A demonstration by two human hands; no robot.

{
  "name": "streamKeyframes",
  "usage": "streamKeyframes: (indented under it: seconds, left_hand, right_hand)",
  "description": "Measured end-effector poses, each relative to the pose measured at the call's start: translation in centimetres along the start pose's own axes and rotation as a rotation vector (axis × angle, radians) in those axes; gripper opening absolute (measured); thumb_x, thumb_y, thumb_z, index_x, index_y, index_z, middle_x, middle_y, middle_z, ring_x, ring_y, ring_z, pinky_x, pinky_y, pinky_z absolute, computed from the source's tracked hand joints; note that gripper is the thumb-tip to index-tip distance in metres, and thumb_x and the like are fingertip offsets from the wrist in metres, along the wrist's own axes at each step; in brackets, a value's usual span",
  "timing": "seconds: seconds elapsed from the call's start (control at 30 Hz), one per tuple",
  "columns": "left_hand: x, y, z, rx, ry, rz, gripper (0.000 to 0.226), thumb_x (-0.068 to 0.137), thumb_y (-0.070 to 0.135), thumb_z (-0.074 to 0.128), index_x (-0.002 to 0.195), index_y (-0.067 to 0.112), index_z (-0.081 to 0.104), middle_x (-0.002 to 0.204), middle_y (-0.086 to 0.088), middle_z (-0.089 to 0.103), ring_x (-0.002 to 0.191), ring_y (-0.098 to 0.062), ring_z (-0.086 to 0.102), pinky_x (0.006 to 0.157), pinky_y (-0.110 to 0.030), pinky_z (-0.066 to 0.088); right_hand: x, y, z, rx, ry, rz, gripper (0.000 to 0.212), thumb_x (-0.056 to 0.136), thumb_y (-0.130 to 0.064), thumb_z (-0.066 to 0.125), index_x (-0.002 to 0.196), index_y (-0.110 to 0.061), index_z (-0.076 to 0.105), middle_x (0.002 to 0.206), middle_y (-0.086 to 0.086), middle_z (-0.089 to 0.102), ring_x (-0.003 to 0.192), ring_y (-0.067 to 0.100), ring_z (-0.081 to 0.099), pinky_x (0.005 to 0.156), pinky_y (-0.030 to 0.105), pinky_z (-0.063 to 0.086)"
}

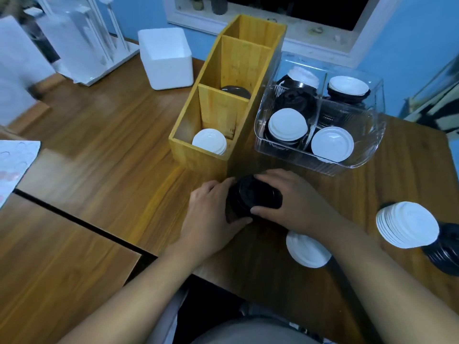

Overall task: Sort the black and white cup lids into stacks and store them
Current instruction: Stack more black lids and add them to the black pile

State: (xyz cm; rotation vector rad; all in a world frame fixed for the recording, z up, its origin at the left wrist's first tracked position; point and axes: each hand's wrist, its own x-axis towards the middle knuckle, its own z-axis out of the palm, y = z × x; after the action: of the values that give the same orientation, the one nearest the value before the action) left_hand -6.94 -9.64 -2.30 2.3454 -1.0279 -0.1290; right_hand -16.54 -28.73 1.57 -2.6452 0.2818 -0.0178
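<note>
Head view: two hands, left (211, 214) and right (295, 202), clasp one black lid stack (253, 197); wooden organizer (198, 115) has three compartments.

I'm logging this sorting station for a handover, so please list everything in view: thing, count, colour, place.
Wooden three-compartment organiser box: one, yellow-brown, table centre.
Stack of white lids in the box: one, near compartment.
Black lids in the box: one stack, middle compartment.
Clear plastic divided bin: one, right of box, holds mixed black and white lids.
Black lid stack in the grip: one, table front.
Loose white lid stack: one, under right forearm.
Tilted white lid stack: one, right edge.
Black lid stack beside it: one.
White foam box: one, behind.
White rack: one, back left.
Wooden table: brown.
Left hand, right hand: both on the black stack.
</note>
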Motion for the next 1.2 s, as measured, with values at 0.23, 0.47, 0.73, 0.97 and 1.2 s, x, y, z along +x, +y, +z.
streamKeyframes:
  seconds: [0.23,0.47,0.73,0.97,1.2]
  left_hand:
    - [0.1,-0.6,0.4,0.033,-0.03,0.018,0.082,0.08,0.066,0.069,0.149,0.031,0.041,0.134,0.013,0.058,0.13,-0.013,0.039,0.109,-0.036,0.025]
    - [0.1,-0.9,0.6,0.006,-0.022,0.014,0.081,0.081,0.066,0.069,0.149,0.033,0.041,0.138,0.014,0.057,0.134,-0.014,0.037,0.111,-0.037,0.025]
    - [-0.1,-1.1,0.9,0.021,-0.017,0.062,0.083,0.083,0.075,0.057,0.151,0.029,0.045,0.14,0.014,0.057,0.132,-0.016,0.043,0.11,-0.038,0.029]
    - [-0.2,-1.0,0.9,0.066,-0.008,0.066,0.077,0.088,0.074,0.054,0.15,0.029,0.046,0.143,0.009,0.056,0.135,-0.016,0.04,0.11,-0.037,0.029]
    - [-0.4,-0.7,1.2,0.135,0.021,0.064,0.081,0.091,0.074,0.052,0.15,0.019,0.046,0.139,0.003,0.06,0.131,-0.019,0.047,0.11,-0.039,0.036]
  right_hand:
    - [0.6,-0.6,0.2,0.038,-0.016,0.016,0.075,0.08,-0.059,0.074,0.144,-0.03,0.047,0.136,-0.01,0.048,0.122,0.009,0.044,0.099,0.023,0.035]
    - [0.4,-1.8,1.7,0.092,0.072,0.078,0.065,0.084,-0.052,0.074,0.139,-0.027,0.05,0.135,-0.011,0.054,0.121,0.008,0.048,0.095,0.023,0.04]
    - [1.1,-2.1,1.3,-0.044,0.01,0.097,0.057,0.081,-0.058,0.073,0.127,-0.033,0.048,0.124,-0.014,0.054,0.112,0.009,0.049,0.082,0.032,0.048]
    - [0.5,-2.3,0.3,-0.08,-0.036,0.043,0.06,0.091,-0.064,0.056,0.141,-0.033,0.044,0.138,-0.015,0.051,0.126,0.008,0.047,0.091,0.029,0.045]
    - [4.6,0.2,-7.0,-0.341,0.312,0.033,0.027,0.096,-0.014,0.058,0.122,-0.019,0.067,0.118,0.004,0.066,0.112,0.027,0.052,0.086,0.043,0.05]
